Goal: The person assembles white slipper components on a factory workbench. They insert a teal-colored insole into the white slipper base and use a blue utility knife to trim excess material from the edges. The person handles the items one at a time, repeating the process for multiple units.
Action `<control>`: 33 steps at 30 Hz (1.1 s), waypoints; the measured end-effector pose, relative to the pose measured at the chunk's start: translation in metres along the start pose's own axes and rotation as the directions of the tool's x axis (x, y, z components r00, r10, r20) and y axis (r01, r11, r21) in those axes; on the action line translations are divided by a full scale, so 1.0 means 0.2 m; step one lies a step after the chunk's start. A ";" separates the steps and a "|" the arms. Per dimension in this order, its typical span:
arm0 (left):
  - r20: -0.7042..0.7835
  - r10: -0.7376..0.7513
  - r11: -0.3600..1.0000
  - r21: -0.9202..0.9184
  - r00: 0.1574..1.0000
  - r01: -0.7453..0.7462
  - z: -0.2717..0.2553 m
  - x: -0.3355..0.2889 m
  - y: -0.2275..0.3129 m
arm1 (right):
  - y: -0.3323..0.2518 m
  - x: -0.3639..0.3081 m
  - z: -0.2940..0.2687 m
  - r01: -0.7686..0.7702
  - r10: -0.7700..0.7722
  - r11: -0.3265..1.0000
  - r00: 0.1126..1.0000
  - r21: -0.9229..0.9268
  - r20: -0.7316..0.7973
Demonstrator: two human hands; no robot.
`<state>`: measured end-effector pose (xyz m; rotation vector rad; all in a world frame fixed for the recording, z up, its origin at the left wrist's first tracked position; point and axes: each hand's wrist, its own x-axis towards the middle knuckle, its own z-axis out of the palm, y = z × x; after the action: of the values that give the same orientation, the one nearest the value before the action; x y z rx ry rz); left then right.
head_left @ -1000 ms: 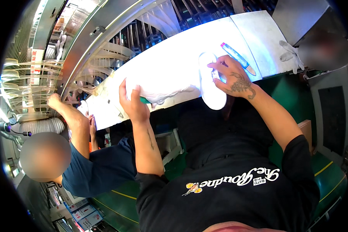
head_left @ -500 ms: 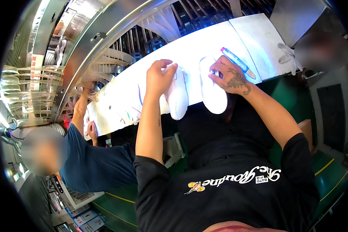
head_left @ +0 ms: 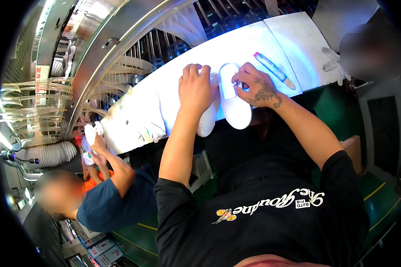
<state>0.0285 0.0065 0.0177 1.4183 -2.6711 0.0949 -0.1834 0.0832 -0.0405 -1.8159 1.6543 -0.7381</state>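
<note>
Two white shoes lie side by side on the brightly lit white worktop, their near ends at its front edge. Over the left shoe my left hand is closed with curled fingers, covering much of its far half. My right hand pinches at the right-hand edge of the right shoe, beside its opening; the fingertips are partly hidden. Just right of that hand lies a thick blue stick with a red end and a pale pointed tip.
Pale gloves lie at the worktop's right end. Beyond the worktop runs a metal roller conveyor. On my left, a co-worker in a dark blue shirt holds a white shoe. White material lies between us.
My left hand has moved right and curled over the left shoe. The right shoe and my right hand have shifted slightly left. The co-worker's hands have come up with a white shoe.
</note>
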 end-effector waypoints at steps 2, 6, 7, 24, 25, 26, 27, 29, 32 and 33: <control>0.052 -0.024 0.999 -0.029 0.998 0.025 -0.02 0.01 -0.01 | 0.01 0.01 0.01 0.025 -0.026 0.999 0.999 -0.036 -0.037; 0.145 -0.044 0.994 -0.090 0.988 0.058 -0.05 0.03 -0.01 | 0.02 0.01 0.02 0.030 -0.033 0.998 0.998 -0.052 -0.045; 0.115 -0.028 0.987 -0.151 0.993 0.045 -0.04 0.02 -0.02 | 0.02 0.01 0.02 0.022 -0.024 0.999 0.999 -0.048 -0.044; 0.112 -0.020 0.905 -0.421 0.993 0.066 -0.07 -0.07 -0.08 | -0.03 0.06 0.16 0.160 -0.159 0.987 0.979 -0.003 -0.125; 0.097 -0.014 0.907 -0.417 0.995 0.053 -0.07 -0.07 -0.08 | -0.03 0.06 0.16 0.180 -0.180 0.984 0.976 -0.007 -0.121; 0.091 -0.006 0.909 -0.415 0.996 0.044 -0.06 -0.09 -0.09 | -0.03 0.06 0.16 0.185 -0.183 0.983 0.975 0.003 -0.128; 0.086 0.001 0.911 -0.412 0.996 0.035 -0.06 -0.10 -0.10 | -0.03 0.06 0.17 0.191 -0.187 0.982 0.973 0.013 -0.135; 0.029 -0.020 0.915 -0.402 0.999 0.030 -0.05 -0.10 -0.11 | -0.03 0.07 0.16 0.181 -0.176 0.983 0.974 0.027 -0.140; -0.014 -0.068 0.953 -0.298 0.998 0.061 -0.07 -0.13 -0.10 | -0.01 0.06 0.17 0.195 -0.187 0.980 0.970 0.038 -0.154; -0.025 -0.086 0.966 -0.248 0.996 0.077 -0.09 -0.14 -0.09 | -0.01 0.06 0.17 0.183 -0.177 0.983 0.973 0.030 -0.148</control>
<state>0.0598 0.0208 0.0318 1.4288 -2.4869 -0.2104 -0.1557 0.0727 -0.0625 -1.9391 1.5629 -0.9987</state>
